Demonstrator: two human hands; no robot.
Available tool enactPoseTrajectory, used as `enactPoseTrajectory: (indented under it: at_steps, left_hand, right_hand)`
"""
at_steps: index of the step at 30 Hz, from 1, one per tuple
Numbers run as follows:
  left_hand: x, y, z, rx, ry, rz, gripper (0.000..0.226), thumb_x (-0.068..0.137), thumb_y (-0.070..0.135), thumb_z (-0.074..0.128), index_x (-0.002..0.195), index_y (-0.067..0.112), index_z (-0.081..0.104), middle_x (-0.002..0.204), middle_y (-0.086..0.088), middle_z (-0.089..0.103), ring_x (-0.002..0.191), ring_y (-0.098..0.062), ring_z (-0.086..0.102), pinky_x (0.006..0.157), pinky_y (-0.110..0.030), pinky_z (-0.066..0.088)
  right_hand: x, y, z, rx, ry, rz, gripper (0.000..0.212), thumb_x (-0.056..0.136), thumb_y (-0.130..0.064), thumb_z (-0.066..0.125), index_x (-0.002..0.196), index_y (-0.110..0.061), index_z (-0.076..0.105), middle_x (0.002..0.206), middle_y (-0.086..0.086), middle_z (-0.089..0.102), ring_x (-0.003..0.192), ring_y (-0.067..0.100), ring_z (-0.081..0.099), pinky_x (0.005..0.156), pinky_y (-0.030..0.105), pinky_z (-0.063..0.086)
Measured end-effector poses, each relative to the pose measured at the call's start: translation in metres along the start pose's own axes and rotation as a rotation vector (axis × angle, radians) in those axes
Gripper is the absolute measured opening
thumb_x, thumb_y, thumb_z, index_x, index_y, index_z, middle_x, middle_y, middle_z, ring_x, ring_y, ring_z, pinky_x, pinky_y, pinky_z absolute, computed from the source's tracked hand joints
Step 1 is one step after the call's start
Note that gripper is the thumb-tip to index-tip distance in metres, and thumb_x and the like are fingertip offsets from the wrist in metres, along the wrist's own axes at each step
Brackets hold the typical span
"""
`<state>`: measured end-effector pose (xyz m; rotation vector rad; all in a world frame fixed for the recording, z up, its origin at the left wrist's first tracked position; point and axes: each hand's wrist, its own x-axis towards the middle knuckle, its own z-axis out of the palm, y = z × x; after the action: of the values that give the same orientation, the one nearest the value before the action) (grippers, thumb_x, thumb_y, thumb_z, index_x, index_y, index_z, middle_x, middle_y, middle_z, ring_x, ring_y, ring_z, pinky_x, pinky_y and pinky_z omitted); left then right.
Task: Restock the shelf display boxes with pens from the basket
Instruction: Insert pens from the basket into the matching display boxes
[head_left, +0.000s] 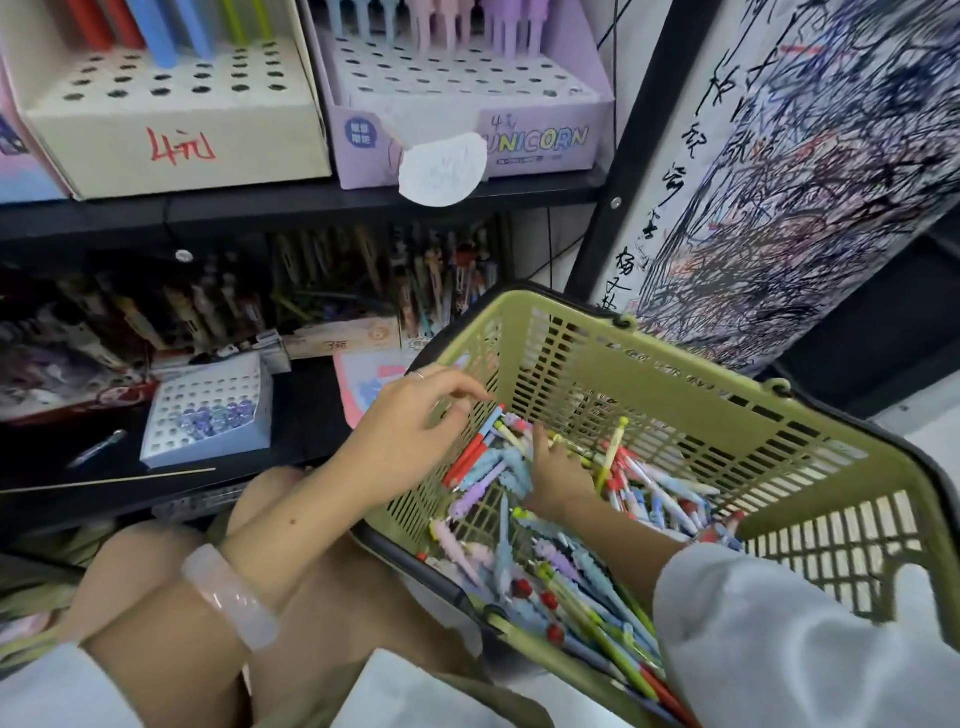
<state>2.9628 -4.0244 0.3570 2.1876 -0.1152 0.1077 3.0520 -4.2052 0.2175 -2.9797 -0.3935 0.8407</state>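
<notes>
1. Left hand (415, 441) is pinching a small bundle of pens (480, 447); the right hand's (558, 478) grip is hidden.
2. Pens are lying heaped in the basket (675, 364), five o'clock of the display boxes (467, 104).
3. Light, stiff, slippery: grasp mid-barrel.

Basket (675, 364) open on top; cream display box (171, 78) front holes free (rear filled).

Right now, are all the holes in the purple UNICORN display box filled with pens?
No. The UNICORN display box holds pens only along its back row, and the many holes in front of them are empty.
</notes>
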Motion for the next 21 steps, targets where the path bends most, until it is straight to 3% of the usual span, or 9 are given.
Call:
enactPoseTrajectory:
  at_steps: [2, 5, 8, 11, 14, 16, 19, 21]
  left_hand:
    - [0.0, -0.001, 0.0, -0.03, 0.009, 0.004, 0.037, 0.094, 0.014, 0.048, 0.086, 0.05, 0.051, 0.1, 0.026, 0.054, 0.107, 0.002, 0.048, 0.091, -0.015, 0.033]
    - [-0.001, -0.001, -0.001, -0.049, 0.022, 0.007, 0.036, 0.094, 0.013, 0.048, 0.086, 0.048, 0.052, 0.101, 0.018, 0.057, 0.103, 0.007, 0.049, 0.086, -0.004, 0.032]
    - [-0.002, -0.002, 0.0, -0.062, 0.035, -0.003, 0.036, 0.093, 0.012, 0.048, 0.086, 0.047, 0.053, 0.101, 0.014, 0.058, 0.102, 0.007, 0.05, 0.085, -0.002, 0.033]
    - [-0.002, -0.002, -0.002, -0.077, 0.042, -0.007, 0.035, 0.094, 0.013, 0.048, 0.086, 0.047, 0.053, 0.102, 0.016, 0.058, 0.102, 0.009, 0.049, 0.084, -0.002, 0.034]
    - [-0.002, -0.001, -0.003, -0.084, 0.034, -0.03, 0.033, 0.094, 0.014, 0.047, 0.086, 0.046, 0.053, 0.1, 0.024, 0.056, 0.099, 0.016, 0.047, 0.081, 0.002, 0.032]
    - [0.001, 0.0, 0.0, -0.087, 0.031, -0.05, 0.028, 0.095, 0.014, 0.047, 0.089, 0.04, 0.055, 0.098, 0.027, 0.053, 0.096, 0.019, 0.046, 0.08, 0.004, 0.031]
    - [0.006, 0.008, 0.01, -0.169, 0.0, -0.131, 0.019, 0.095, 0.018, 0.048, 0.108, 0.031, 0.051, 0.101, 0.019, 0.054, 0.096, 0.009, 0.05, 0.078, 0.0, 0.035]
    - [0.007, 0.017, 0.018, -0.347, -0.108, -0.251, 0.031, 0.095, 0.032, 0.047, 0.125, 0.032, 0.041, 0.11, 0.016, 0.054, 0.104, 0.002, 0.052, 0.083, -0.01, 0.038]
  right_hand:
    - [0.002, -0.004, 0.004, 0.046, 0.018, 0.054, 0.103, 0.084, -0.031, 0.068, 0.149, -0.01, -0.009, 0.147, 0.023, 0.024, 0.132, 0.04, 0.032, 0.097, 0.041, 0.043]
    - [0.005, -0.005, 0.003, 0.023, 0.021, 0.087, 0.084, 0.082, -0.031, 0.07, 0.143, -0.006, 0.017, 0.139, 0.021, 0.034, 0.122, 0.037, 0.044, 0.087, 0.038, 0.047]
    - [0.004, -0.001, 0.003, 0.119, 0.058, 0.067, 0.063, 0.083, -0.026, 0.069, 0.131, -0.008, 0.031, 0.12, 0.016, 0.048, 0.09, 0.03, 0.055, 0.064, 0.033, 0.046]
    - [0.001, 0.006, -0.004, 0.281, 0.084, -0.003, 0.06, 0.088, -0.023, 0.063, 0.135, -0.005, 0.03, 0.084, 0.008, 0.051, 0.066, 0.023, 0.047, 0.051, 0.034, 0.039]
    - [-0.009, 0.01, -0.036, 0.566, 0.099, -0.003, 0.054, 0.089, -0.018, 0.061, 0.133, -0.006, 0.033, 0.082, 0.005, 0.045, 0.063, 0.018, 0.045, 0.052, 0.031, 0.037]
    - [-0.023, 0.007, -0.064, 0.852, 0.068, -0.061, 0.033, 0.088, -0.012, 0.058, 0.118, -0.01, 0.043, 0.079, 0.007, 0.045, 0.062, 0.019, 0.045, 0.055, 0.033, 0.038]
    - [-0.055, -0.007, -0.1, 1.233, 0.024, -0.244, 0.016, 0.088, -0.003, 0.051, 0.098, -0.016, 0.049, 0.066, 0.006, 0.051, 0.054, 0.016, 0.05, 0.053, 0.03, 0.046]
    - [-0.075, -0.023, -0.116, 1.384, -0.006, -0.396, 0.011, 0.092, -0.005, 0.048, 0.095, -0.015, 0.051, 0.065, 0.001, 0.057, 0.057, 0.012, 0.056, 0.055, 0.025, 0.05]
